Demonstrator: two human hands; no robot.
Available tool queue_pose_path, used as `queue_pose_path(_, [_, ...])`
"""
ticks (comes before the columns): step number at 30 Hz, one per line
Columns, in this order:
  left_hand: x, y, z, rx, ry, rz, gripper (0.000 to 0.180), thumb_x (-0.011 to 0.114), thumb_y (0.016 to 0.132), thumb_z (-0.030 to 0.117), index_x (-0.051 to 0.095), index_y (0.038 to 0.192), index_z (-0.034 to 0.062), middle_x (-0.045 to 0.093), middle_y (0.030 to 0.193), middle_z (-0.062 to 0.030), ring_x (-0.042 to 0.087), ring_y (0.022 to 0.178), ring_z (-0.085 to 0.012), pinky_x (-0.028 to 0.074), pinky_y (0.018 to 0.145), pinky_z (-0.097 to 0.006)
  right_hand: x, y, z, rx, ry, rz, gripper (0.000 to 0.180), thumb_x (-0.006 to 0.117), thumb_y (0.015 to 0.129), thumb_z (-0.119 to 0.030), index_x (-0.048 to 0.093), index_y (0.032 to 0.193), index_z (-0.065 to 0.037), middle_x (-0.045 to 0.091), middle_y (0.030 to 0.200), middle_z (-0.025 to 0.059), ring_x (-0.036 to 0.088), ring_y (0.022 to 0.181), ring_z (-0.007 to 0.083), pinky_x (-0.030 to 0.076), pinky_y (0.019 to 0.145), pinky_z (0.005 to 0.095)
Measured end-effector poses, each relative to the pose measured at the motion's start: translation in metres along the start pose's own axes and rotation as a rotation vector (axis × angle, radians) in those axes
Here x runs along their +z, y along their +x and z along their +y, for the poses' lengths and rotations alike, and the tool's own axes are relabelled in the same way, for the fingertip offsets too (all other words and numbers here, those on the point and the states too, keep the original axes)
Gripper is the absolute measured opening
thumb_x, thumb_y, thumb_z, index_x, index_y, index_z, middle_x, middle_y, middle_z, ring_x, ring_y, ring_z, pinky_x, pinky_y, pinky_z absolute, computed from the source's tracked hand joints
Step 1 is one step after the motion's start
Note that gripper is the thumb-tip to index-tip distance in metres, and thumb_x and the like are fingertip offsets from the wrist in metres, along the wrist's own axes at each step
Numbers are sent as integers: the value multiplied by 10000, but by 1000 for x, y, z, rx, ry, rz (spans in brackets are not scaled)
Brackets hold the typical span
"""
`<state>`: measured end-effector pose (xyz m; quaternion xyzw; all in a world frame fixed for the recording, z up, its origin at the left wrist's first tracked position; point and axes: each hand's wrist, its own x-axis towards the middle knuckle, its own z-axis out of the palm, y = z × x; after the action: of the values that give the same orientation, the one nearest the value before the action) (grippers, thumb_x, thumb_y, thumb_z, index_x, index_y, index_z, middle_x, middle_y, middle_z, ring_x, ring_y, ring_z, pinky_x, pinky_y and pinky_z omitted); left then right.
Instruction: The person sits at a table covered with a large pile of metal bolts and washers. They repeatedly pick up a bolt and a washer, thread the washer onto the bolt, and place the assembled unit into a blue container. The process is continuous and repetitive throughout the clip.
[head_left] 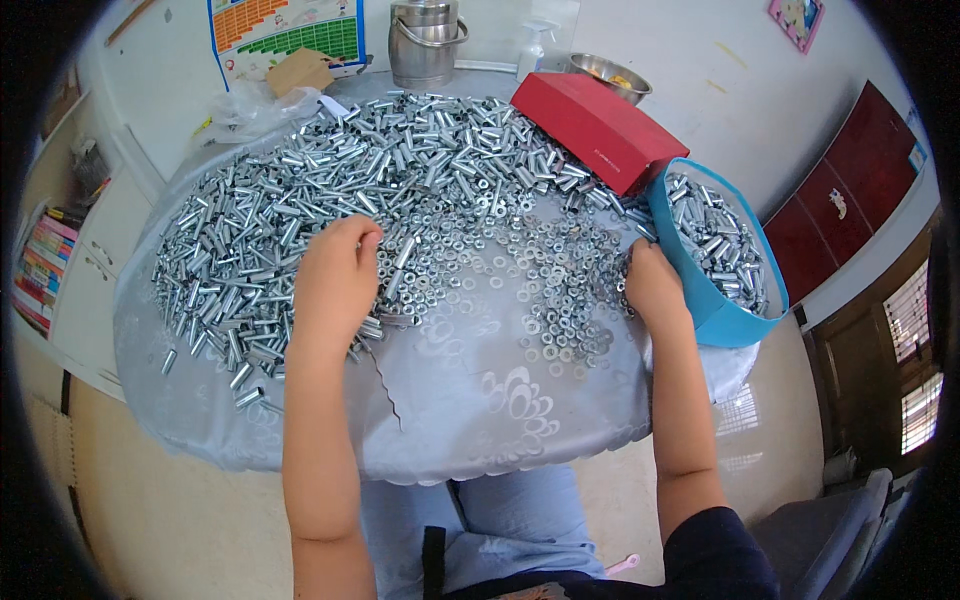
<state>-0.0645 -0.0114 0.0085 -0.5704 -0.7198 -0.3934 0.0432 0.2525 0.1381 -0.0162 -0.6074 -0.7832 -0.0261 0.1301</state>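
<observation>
A large heap of silvery metal sleeves (240,220) covers the far and left side of the table. My left hand (340,268) is at the heap's near edge, its fingers curled closed over the sleeves; whatever they hold is hidden. Loose metal nuts and flat washers (560,290) lie spread across the middle. At their right edge, beside a blue box (722,322) filled with sleeves, my right hand (655,278) has its fingers drawn together. I cannot make out what is in them. A thin wavy dark strip (385,390) lies near my left wrist.
A red box (600,125) lies tilted against the heap's far right. Behind stand a metal pail (420,50), a spray bottle (535,50) and a steel bowl (625,85). A clear plastic bag (255,112) sits far left. The pale tablecloth's scalloped edge (500,472) hangs above my lap.
</observation>
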Motion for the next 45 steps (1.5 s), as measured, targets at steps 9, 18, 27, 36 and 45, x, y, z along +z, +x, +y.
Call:
queue_pose_path(9, [-12, -14, -5, 6, 180, -326, 194, 554, 729, -4, 587, 912, 52, 586, 979, -116, 516, 965, -320, 407, 843, -387, -13, -6, -30, -187, 536, 178, 220, 553, 807, -72, 503, 1013, -16, 563, 950, 171, 569, 847, 329, 466, 693, 374])
queue_pose_path(18, [-4, -11, -16, 25, 302, -237, 188, 482, 764, -6, 583, 914, 45, 593, 916, -133, 524, 910, -325, 410, 807, -412, -11, -8, -42, -274, 748, 49, 259, 611, 771, -73, 551, 1014, -6, 574, 842, 112, 501, 579, 161, 428, 561, 291])
queue_pose_path(27, [5, -3, -37, -96, 412, -98, 179, 495, 799, 68, 564, 963, 60, 588, 938, -145, 533, 905, -334, 417, 786, -426, -9, -10, -43, -271, 787, -26, 255, 616, 774, -76, 565, 1016, -14, 569, 812, 82, 489, 575, 128, 421, 557, 273])
queue_pose_path(36, [17, 6, -25, -112, 368, -104, 226, 501, 853, 265, 625, 920, 89, 617, 902, -139, 550, 884, -343, 416, 791, -429, -9, -12, -45, -297, 798, -56, 247, 617, 777, -78, 571, 1011, -13, 575, 798, 65, 482, 568, 116, 415, 543, 266])
queue_pose_path(45, [32, 10, -42, -82, 398, -7, 141, 611, 767, 118, 579, 890, 56, 615, 836, -124, 574, 801, -323, 442, 717, -420, -6, -13, -49, -331, 814, -76, 248, 623, 772, -81, 573, 1004, -11, 582, 805, 77, 465, 555, 104, 405, 530, 256])
